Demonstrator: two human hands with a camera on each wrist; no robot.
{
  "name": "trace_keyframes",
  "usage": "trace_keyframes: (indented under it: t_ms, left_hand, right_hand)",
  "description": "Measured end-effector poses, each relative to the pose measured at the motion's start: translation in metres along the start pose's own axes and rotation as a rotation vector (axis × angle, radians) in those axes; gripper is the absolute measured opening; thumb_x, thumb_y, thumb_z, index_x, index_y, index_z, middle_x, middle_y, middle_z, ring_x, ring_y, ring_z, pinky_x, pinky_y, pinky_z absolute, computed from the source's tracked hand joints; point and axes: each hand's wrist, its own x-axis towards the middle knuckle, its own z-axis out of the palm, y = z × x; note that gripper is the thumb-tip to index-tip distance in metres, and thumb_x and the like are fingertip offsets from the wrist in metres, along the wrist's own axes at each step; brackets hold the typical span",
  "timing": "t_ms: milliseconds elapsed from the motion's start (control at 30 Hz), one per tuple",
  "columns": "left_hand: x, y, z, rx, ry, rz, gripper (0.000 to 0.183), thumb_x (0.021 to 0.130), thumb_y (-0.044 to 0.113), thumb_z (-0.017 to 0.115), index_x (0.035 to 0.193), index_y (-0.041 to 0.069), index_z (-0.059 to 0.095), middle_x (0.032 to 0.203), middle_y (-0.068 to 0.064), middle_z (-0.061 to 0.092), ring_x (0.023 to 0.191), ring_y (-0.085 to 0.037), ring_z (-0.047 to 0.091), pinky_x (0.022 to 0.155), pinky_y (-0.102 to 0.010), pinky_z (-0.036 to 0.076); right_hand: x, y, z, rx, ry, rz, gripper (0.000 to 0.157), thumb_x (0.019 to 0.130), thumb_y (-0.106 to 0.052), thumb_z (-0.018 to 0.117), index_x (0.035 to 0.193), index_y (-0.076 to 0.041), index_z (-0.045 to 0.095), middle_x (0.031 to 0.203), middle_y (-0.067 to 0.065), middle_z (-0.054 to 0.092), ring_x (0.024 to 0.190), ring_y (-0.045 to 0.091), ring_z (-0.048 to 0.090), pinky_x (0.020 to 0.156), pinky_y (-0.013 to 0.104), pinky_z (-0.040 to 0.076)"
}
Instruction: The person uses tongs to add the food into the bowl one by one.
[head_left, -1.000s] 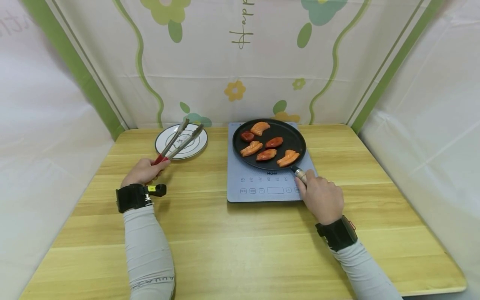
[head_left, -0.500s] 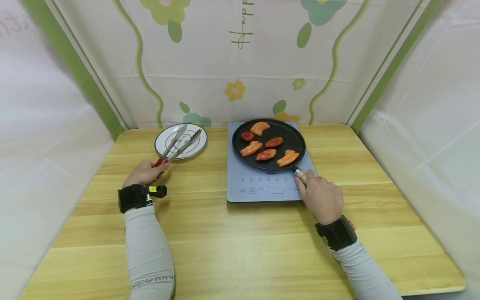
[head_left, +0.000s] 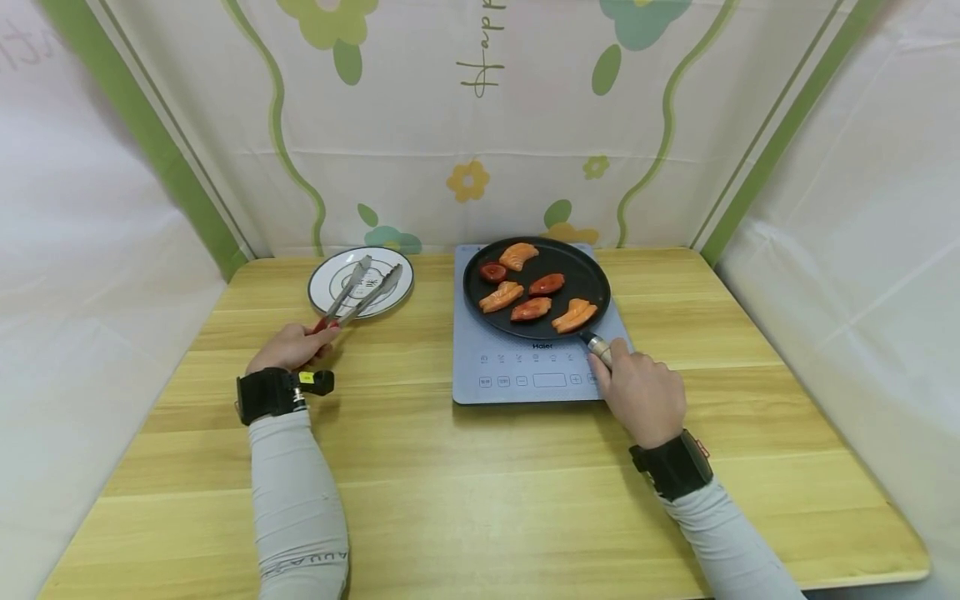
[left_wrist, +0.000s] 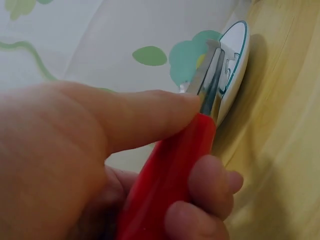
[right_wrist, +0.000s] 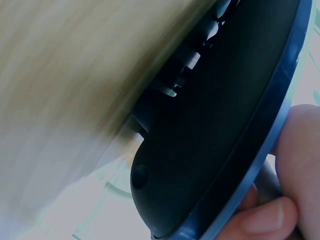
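Note:
My left hand [head_left: 288, 348] grips a pair of metal tongs [head_left: 362, 292] by their red handles [left_wrist: 172, 175]. The tong arms are spread and their tips are over a white plate [head_left: 318, 287] with a dark rim; I cannot tell whether they touch it. My right hand [head_left: 647, 396] holds the wooden-coloured handle [head_left: 600, 348] of a black frying pan [head_left: 558, 258] on an induction cooker [head_left: 480, 387]. In the pan lie orange salmon pieces [head_left: 574, 316] and glossy reddish food pieces [head_left: 547, 283]. The right wrist view has the cooker's dark underside [right_wrist: 215, 115] beside the hand.
Everything stands on a light wooden table [head_left: 465, 508]. A flower-printed cloth [head_left: 420, 125] hangs right behind the plate and cooker. White cloth walls [head_left: 847, 275] close in both sides.
The tongs have dropped lower over the plate, their tips drawing slightly back toward me, with the arms a little closer together. The right hand, pan and food have stayed in place.

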Motion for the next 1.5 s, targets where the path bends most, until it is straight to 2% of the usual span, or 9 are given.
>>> trace_keyframes:
  t_ms: [300,500,667,833,967,1067,1233,1333,1500]
  left_hand:
    - [-0.001,0.005,0.001,-0.015,0.057,-0.055,0.063,0.110,0.057,0.041,0.111,-0.002,0.062,0.077,0.004,0.058,0.073,-0.013,0.053,0.068,-0.029,0.041]
    - [-0.007,0.012,-0.001,0.100,0.096,-0.025,0.071,0.111,0.057,0.035,0.130,-0.008,0.055,0.098,-0.012,0.060,0.090,-0.024,0.057,0.074,-0.031,0.044]
    - [-0.015,0.025,-0.002,0.176,0.137,0.009,0.077,0.111,0.056,0.031,0.147,-0.010,0.045,0.132,-0.029,0.055,0.120,-0.042,0.054,0.093,-0.047,0.049]
    - [-0.020,0.056,0.007,0.248,0.233,0.112,0.073,0.110,0.049,0.039,0.150,-0.012,0.039,0.144,-0.038,0.049,0.129,-0.050,0.051,0.104,-0.063,0.046]
    - [-0.028,0.090,0.022,0.299,0.241,0.178,0.074,0.110,0.046,0.044,0.160,-0.006,0.030,0.160,-0.036,0.035,0.145,-0.053,0.037,0.113,-0.068,0.036]
    - [-0.037,0.115,0.035,0.376,0.239,0.183,0.076,0.109,0.050,0.045,0.166,0.005,0.023,0.173,-0.027,0.014,0.159,-0.052,0.013,0.120,-0.077,0.016]
    - [-0.052,0.144,0.056,0.432,0.258,0.172,0.078,0.108,0.055,0.045,0.170,0.019,0.014,0.177,-0.021,0.000,0.162,-0.048,-0.010,0.114,-0.084,-0.009]
    - [-0.058,0.155,0.068,0.485,0.271,0.173,0.081,0.108,0.058,0.044,0.170,0.018,0.012,0.177,-0.020,0.002,0.162,-0.047,-0.013,0.113,-0.084,-0.014]
    - [-0.067,0.161,0.088,0.554,0.261,0.169,0.082,0.106,0.062,0.044,0.170,0.020,0.014,0.178,-0.017,0.003,0.162,-0.046,-0.016,0.113,-0.086,-0.013]
  right_hand:
    - [0.000,0.000,0.001,-0.001,0.007,-0.005,0.043,0.103,-0.042,0.067,0.084,-0.006,0.051,0.054,0.003,0.041,0.042,0.020,0.038,0.039,0.032,0.022]
    - [0.000,0.001,0.001,-0.008,0.016,-0.008,0.043,0.103,-0.042,0.068,0.085,-0.006,0.052,0.054,0.004,0.042,0.042,0.021,0.039,0.038,0.032,0.022]
    - [-0.001,0.002,0.001,-0.009,0.014,-0.003,0.043,0.102,-0.042,0.068,0.085,-0.006,0.052,0.054,0.004,0.042,0.042,0.021,0.039,0.038,0.033,0.023]
    - [-0.002,0.005,0.001,-0.001,0.008,0.010,0.043,0.103,-0.042,0.066,0.085,-0.006,0.051,0.055,0.004,0.043,0.043,0.022,0.040,0.038,0.033,0.023]
    - [-0.003,0.008,0.000,0.016,-0.001,0.016,0.043,0.103,-0.042,0.066,0.085,-0.006,0.051,0.055,0.003,0.042,0.043,0.021,0.039,0.039,0.032,0.023]
    - [-0.003,0.011,-0.001,0.041,-0.003,0.037,0.042,0.101,-0.041,0.067,0.083,-0.006,0.052,0.056,0.003,0.041,0.043,0.021,0.039,0.039,0.032,0.023]
    - [0.001,0.012,-0.003,0.109,0.017,0.096,0.043,0.099,-0.042,0.067,0.078,-0.007,0.054,0.057,0.004,0.043,0.044,0.022,0.042,0.040,0.033,0.027]
    - [0.002,0.012,-0.004,0.139,0.011,0.112,0.045,0.098,-0.043,0.066,0.072,-0.009,0.052,0.057,0.004,0.044,0.045,0.023,0.043,0.041,0.034,0.029]
    - [-0.003,0.011,-0.009,0.141,-0.053,0.102,0.048,0.099,-0.041,0.066,0.066,-0.010,0.050,0.057,0.003,0.043,0.048,0.023,0.045,0.043,0.035,0.032]
